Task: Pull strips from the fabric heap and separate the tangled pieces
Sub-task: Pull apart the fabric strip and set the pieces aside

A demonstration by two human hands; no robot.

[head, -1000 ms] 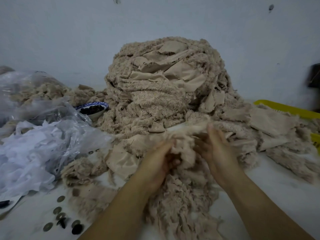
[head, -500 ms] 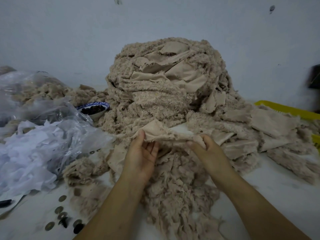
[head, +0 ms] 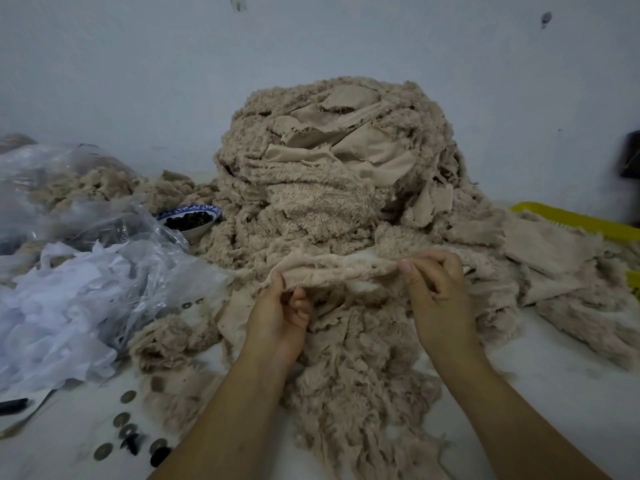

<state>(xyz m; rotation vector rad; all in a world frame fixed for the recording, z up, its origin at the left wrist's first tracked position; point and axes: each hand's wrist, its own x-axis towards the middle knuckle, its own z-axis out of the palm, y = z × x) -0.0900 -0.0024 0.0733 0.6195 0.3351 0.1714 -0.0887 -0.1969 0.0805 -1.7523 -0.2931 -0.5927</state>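
Note:
A tall heap of beige fleecy fabric strips point(head: 332, 174) rises against the wall at the centre of the table. In front of it I hold one beige strip point(head: 336, 270) stretched sideways between both hands. My left hand point(head: 280, 317) pinches its left end, fingers curled. My right hand point(head: 433, 285) pinches the right end between thumb and fingertips. Below the strip a loose pile of pulled shaggy pieces point(head: 349, 375) runs down toward me between my forearms.
A crumpled clear plastic bag with white scraps point(head: 79, 292) fills the left. A blue-patterned bowl of dark bits point(head: 190, 220) sits by the heap. Several coins and dark buttons point(head: 128, 434) lie near the front left. A yellow tray point(head: 571, 220) edges in at right.
My hands have moved apart, drawing the strip out flat and taut between them; a second ago they were bunched close together in the fabric.

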